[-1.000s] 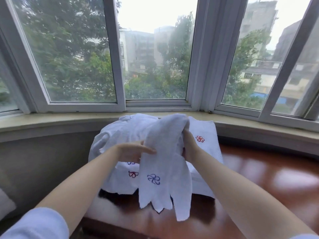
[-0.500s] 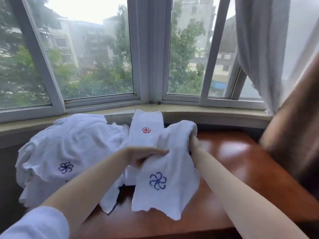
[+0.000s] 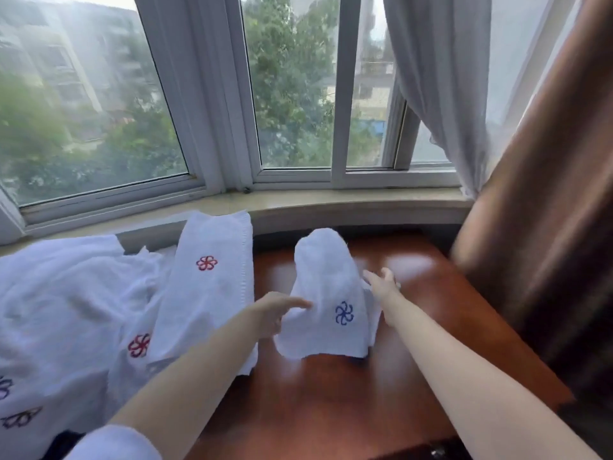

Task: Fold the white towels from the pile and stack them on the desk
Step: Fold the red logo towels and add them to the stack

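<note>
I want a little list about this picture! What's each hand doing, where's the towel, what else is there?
left hand: fingers straight, touching the towel's left edge
right hand: open, at the towel's right side
white folded towel with blue flower: on the shiny brown wooden desk
white towel with red flower: left of it
rumpled white towel pile: far left

Soft daylight is admitted through the window (image 3: 292, 94); glare is thrown on the worktop (image 3: 331, 393); edges are bent, blurred.

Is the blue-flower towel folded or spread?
Folded: the blue-flower towel lies on the desk as a narrow doubled strip, second layer showing along its right edge.
</note>
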`<state>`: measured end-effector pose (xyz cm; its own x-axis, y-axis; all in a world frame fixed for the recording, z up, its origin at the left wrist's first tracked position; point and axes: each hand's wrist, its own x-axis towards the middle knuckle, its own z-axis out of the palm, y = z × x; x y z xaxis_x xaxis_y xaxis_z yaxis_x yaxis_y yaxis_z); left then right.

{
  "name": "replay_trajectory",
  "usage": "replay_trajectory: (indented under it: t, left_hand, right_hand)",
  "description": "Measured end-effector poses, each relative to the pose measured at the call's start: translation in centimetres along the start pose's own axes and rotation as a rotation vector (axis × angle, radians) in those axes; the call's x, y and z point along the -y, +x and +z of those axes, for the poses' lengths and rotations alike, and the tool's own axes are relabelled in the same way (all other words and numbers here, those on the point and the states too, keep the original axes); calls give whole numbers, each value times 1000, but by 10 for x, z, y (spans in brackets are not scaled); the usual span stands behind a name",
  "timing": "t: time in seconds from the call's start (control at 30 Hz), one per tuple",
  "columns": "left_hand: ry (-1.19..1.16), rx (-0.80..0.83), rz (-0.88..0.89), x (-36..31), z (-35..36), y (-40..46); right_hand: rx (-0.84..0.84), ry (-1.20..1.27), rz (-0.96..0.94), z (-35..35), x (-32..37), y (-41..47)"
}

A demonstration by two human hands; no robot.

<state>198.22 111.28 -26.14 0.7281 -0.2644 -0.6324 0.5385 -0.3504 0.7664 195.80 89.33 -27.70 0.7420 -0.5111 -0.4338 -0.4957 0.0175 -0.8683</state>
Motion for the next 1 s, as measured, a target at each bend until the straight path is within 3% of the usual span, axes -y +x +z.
replay_trajectory:
  t: [0.07, 0.13, 0.33, 0.43, 0.53, 0.67, 0.83, 1.0]
  left_hand:
    - [111, -4, -130, 20, 12, 13]
    - [75, 7, -179, 44, 24, 21]
    - [-255, -170, -79, 93, 40, 32]
    - [-317, -285, -141, 104, 49, 29]
    - [-359, -194, -195, 110, 61, 22]
    - [-243, -92, -161, 115, 68, 17]
    - [-284, -79, -158, 115, 78, 5]
    - [-300, 6, -178, 109, 86, -8]
  right_hand:
    - [118, -14, 81, 5, -43, 10]
    - [180, -39, 180, 7, -83, 14]
    - [208, -158, 132, 0, -128, 28]
    - [283, -33, 237, -1, -134, 18]
    - [263, 112, 348, 1, -139, 12]
    - [325, 258, 448, 2, -145, 7]
    - [347, 386, 433, 1, -156, 0]
    - [407, 723, 462, -7, -148, -13]
